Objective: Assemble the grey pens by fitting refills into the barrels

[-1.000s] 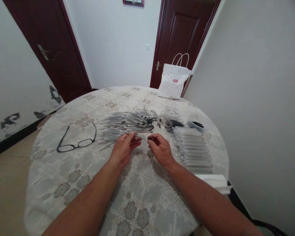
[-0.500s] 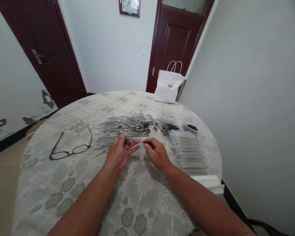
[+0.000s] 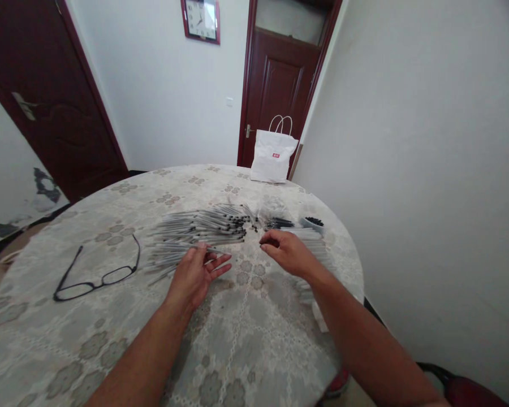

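My left hand (image 3: 195,274) is pinching a slim grey pen (image 3: 215,251) between thumb and index finger, its other fingers stretched out. The pen points right. Just behind that hand lies a pile of grey pens (image 3: 195,224), many with dark ends toward the right. My right hand (image 3: 285,249) is closed in a pinch, apart from the left one. Something small and dark shows at its fingertips, too small to name. Beside and partly behind it lies a row of whitish translucent tubes (image 3: 318,243).
Black slim parts (image 3: 280,223) lie behind the right hand, near a small bowl of black pieces (image 3: 314,222). Eyeglasses (image 3: 95,285) rest at the left on the patterned tablecloth (image 3: 237,339). A white paper bag (image 3: 274,158) stands at the far edge.
My right hand has drawn away from the pen toward the right, toward the tubes. The left hand keeps its pinch on the pen. The camera view has turned to the right.
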`<state>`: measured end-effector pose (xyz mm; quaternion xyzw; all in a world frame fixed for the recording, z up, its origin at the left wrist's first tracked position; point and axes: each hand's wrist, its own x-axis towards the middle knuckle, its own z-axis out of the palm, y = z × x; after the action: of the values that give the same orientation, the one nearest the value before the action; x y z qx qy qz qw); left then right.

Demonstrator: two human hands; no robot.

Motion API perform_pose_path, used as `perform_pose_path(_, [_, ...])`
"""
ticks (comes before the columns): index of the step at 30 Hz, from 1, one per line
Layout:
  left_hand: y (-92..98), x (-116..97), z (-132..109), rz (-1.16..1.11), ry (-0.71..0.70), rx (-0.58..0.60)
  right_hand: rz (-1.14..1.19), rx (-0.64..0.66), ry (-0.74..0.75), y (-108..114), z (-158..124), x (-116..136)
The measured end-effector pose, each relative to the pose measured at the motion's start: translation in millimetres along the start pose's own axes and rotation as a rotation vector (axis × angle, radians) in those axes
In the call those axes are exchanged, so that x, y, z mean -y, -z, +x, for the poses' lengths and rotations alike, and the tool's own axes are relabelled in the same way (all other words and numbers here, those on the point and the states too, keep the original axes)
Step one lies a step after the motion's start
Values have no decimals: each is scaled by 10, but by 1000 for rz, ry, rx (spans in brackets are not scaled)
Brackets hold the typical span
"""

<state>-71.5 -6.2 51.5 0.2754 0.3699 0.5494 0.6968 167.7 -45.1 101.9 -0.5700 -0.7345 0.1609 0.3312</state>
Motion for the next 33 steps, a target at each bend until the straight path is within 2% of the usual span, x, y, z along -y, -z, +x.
perform_pose_path(2, [0, 3, -13, 15, 19, 17, -73, 5, -22, 145, -15, -160])
perform_pose_path(4, [3, 12, -22, 25, 31, 33, -160, -59, -60, 314, 6, -375])
perform_pose_path(9, [8, 33, -28, 49, 57, 77, -491, -411, -260, 807, 211, -978])
perform_pose_path(11, [13, 41, -25, 61, 57, 89, -582, -534, -344, 931, 290, -1105])
perform_pose_path(13, [22, 52, -22, 73, 53, 104, -605, -601, -350, 937, 328, -1098])
perform_pose_path(15, [33, 66, -21, 88, 52, 116, -531, -566, -266, 804, 316, -957])
perform_pose_path(20, [43, 104, -28, 115, 61, 140, -126, -169, -65, 98, 101, -289])
perform_pose_path(24, [39, 120, -33, 116, 53, 147, 21, 32, 31, -399, -78, 105])
perform_pose_path(28, [38, 113, -42, 129, 45, 153, 49, 39, 83, -664, -123, 212])
perform_pose_path(33, [28, 72, -58, 157, 35, 160, 59, -37, 97, -763, -137, 190])
